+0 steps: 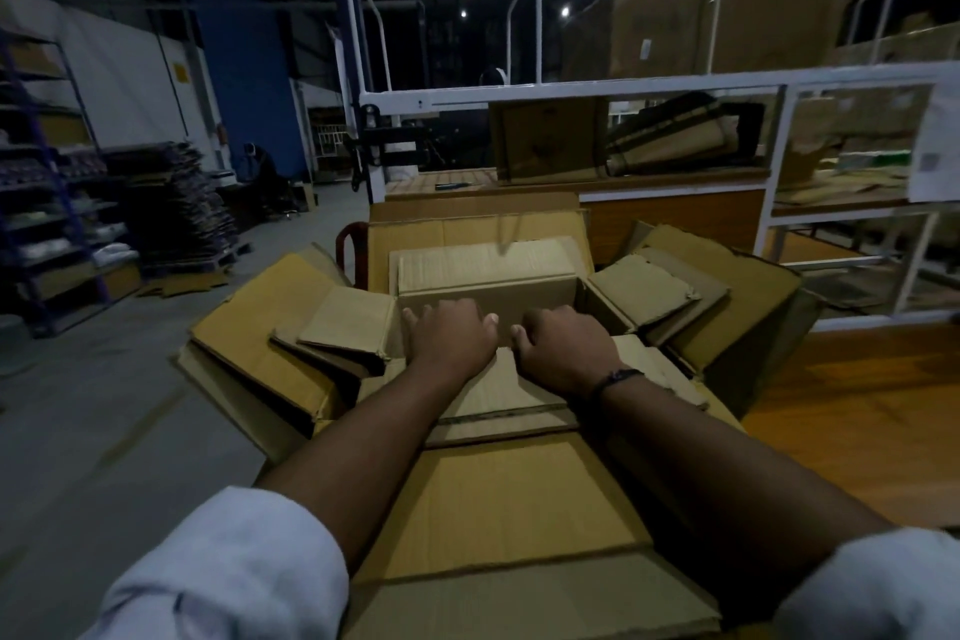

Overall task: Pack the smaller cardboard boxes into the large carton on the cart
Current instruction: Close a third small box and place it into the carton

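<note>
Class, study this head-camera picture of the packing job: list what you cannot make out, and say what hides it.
- Head view: the cart is hidden under the large carton and its flaps.
- Fingertips of the left hand and right hand curl out of sight over the small box; their grip is unclear.
- Carton's inside: blocked by hands and box.
- White label: blurred, cut by right edge.

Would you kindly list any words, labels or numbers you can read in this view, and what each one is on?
No text here can be read.
Yellow sign on the left wall: too small and blurred.
White label on the big box on the upper shelf: blurred.
White sheet on the rack at the right edge: print too blurred.
Small box under both hands and the large carton: no print visible.
</note>
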